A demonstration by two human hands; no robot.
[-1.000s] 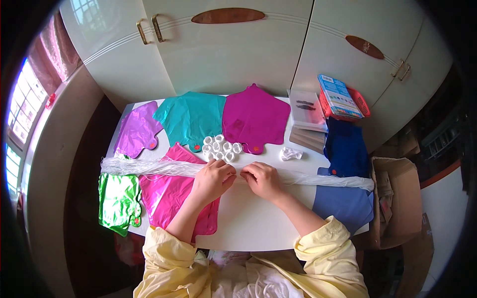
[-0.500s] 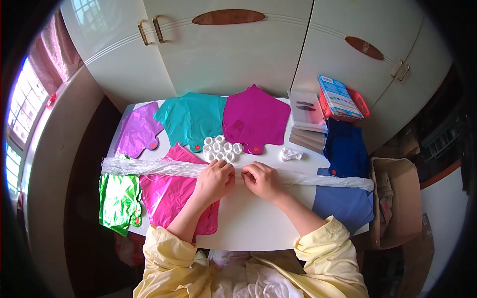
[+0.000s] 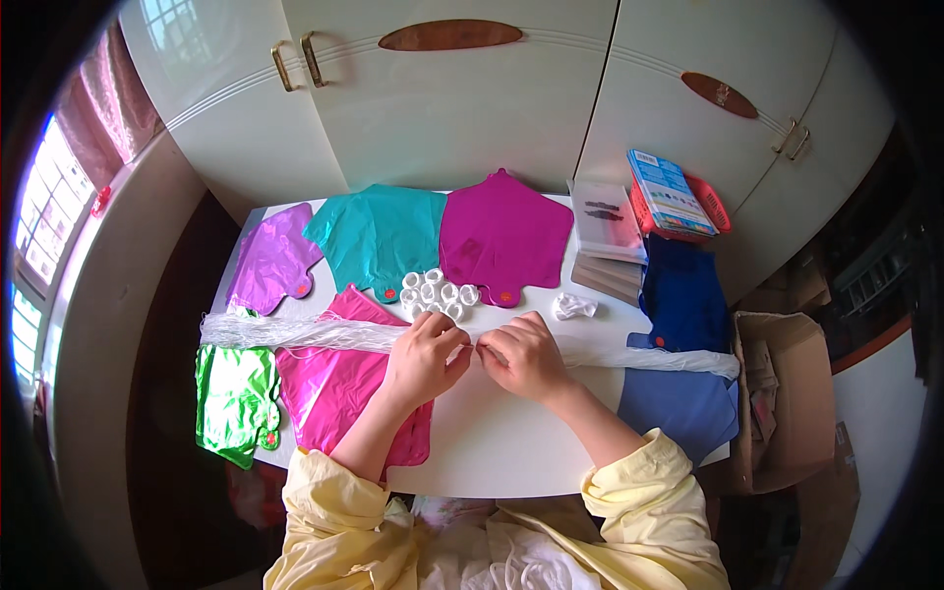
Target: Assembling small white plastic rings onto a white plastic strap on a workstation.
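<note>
A long bundle of thin white string [image 3: 295, 332] stretches across the table from left to right, passing at my hands. My left hand [image 3: 425, 356] is closed in a pinch at the bundle's middle, its wrist above a flat pink foil balloon [image 3: 339, 393]. Close beside it, my right hand [image 3: 521, 356] pinches too, fingertips nearly meeting the left ones. Both seem to grip the string, though the fine strands between the fingertips are hard to make out. Just beyond them sit several small white rolls [image 3: 433, 290]. A crumpled white piece [image 3: 573, 306] lies to their right.
Flat foil balloons ring the table: lilac [image 3: 275, 256], teal [image 3: 379, 236], magenta [image 3: 506, 236], green [image 3: 234, 398], navy [image 3: 680, 290] and blue [image 3: 678, 408]. Clear-topped boxes [image 3: 608, 221] and a red basket [image 3: 708, 202] stand back right. An open carton [image 3: 796, 393] adjoins the right edge.
Both hands have shifted slightly, and their fingertips have come closer together. The thumbs now point more toward each other. The string bundle and balloons stay in place.
</note>
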